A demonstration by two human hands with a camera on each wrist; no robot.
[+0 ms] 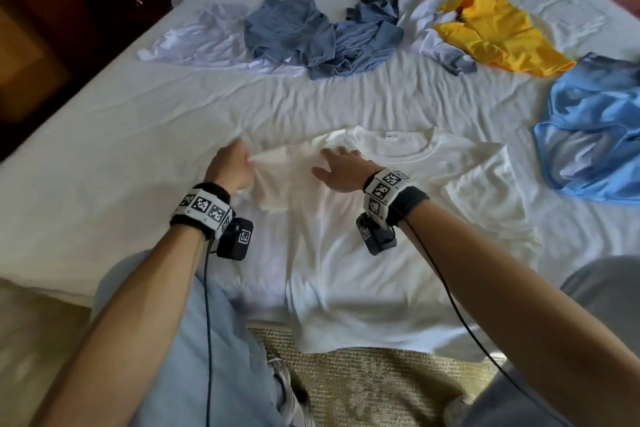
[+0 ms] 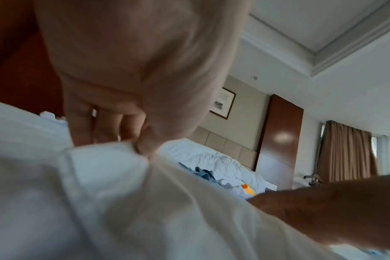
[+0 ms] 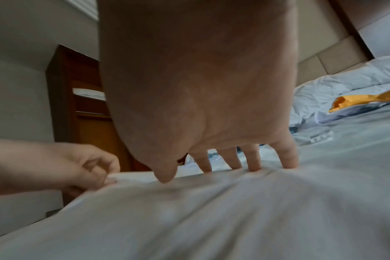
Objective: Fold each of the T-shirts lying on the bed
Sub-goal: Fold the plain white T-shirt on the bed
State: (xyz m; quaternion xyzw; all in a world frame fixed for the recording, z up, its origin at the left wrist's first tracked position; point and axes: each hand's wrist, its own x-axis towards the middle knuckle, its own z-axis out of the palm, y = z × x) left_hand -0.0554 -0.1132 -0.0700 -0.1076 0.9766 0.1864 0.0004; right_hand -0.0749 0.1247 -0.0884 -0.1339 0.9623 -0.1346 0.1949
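On the bed (image 1: 104, 135), near its front edge, the white T-shirt (image 1: 381, 253) is lying flat; the left hand (image 1: 230, 166) is pinching its sleeve, the right hand (image 1: 341, 170) is pressing with straight fingers.

Right hand (image 3: 198, 98) fingers (image 3: 287, 158) spread, pressing white T-shirt (image 3: 211, 219) flat; left hand (image 3: 78, 168) pinches its edge. Yellow garment (image 3: 354, 102) behind.

dark wooden nightstand (image 1: 41, 55) beside the bed, patterned carpet (image 1: 363, 388) underfoot, framed picture (image 2: 223, 103), brown curtains (image 2: 345, 151).
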